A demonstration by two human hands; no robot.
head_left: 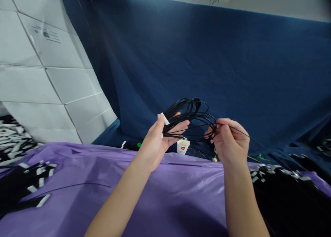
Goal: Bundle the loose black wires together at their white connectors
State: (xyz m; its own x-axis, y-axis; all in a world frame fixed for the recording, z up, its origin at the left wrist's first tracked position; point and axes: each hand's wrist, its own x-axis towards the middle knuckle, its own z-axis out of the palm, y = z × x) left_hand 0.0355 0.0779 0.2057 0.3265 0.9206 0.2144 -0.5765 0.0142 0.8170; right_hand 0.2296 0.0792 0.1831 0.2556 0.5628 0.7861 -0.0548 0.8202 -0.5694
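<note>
A looped bundle of thin black cables [190,109] hangs in the air between my hands. Its near end, wrapped with a white band [164,119], is held under the thumb of my left hand [160,137], whose other fingers stretch beneath the loops. My right hand [230,140] pinches the far side of the loops with thumb and fingers. From that pinch a single black strand runs out to the right and down. Exactly how many strands the right fingers hold is hidden.
A purple sheet [176,192] covers the near surface. Behind it stand a white paper cup [183,146] and a dark blue cloth [207,64]. White-tipped black bundles lie left [28,185] and right [289,195]. White boxes [51,81] are stacked at the left.
</note>
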